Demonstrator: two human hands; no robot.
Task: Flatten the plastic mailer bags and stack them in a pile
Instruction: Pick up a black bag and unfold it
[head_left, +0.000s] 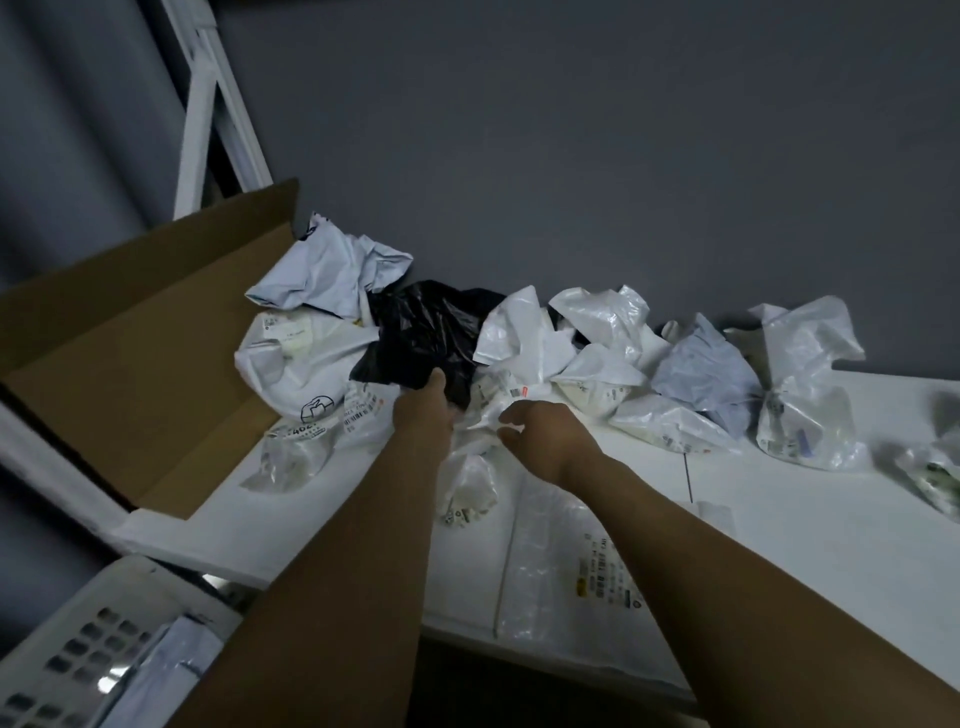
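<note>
Early days on this one: only a flattened clear mailer (561, 561) laid smooth on the white table (831, 519) close to the near edge, apparently the start of the pile, though how many sheets lie there cannot be told. Plenty left, judging by the heap of crumpled mailer bags (571, 338) strung along the grey wall (571, 130) at the back of the table. Both arms stretched forward into the middle of that heap. Left hand (423, 410) reaching under the edge of a black bag (426, 322), fingers hidden in the folds, so whether closed on it cannot be told. Right hand (545, 431) curled loosely over a crumpled white bag (498, 415), fingers bent and touching the plastic, pinch not clearly shown, so grasped or merely resting cannot be told. Materials all thin film: glossy black with sharp creases, milky white with printed labels and barcodes, a paler bluish-grey bag (332, 270) puffed up at the far left, a translucent one standing tall at the right (802, 395). Everything wrinkled, bulging, full of air pockets, likely slippery and springy once pressed. Open cardboard box (140, 332) lying at the left, its flap against the heap. White perforated basket (93, 654) down at the lower left corner.
</note>
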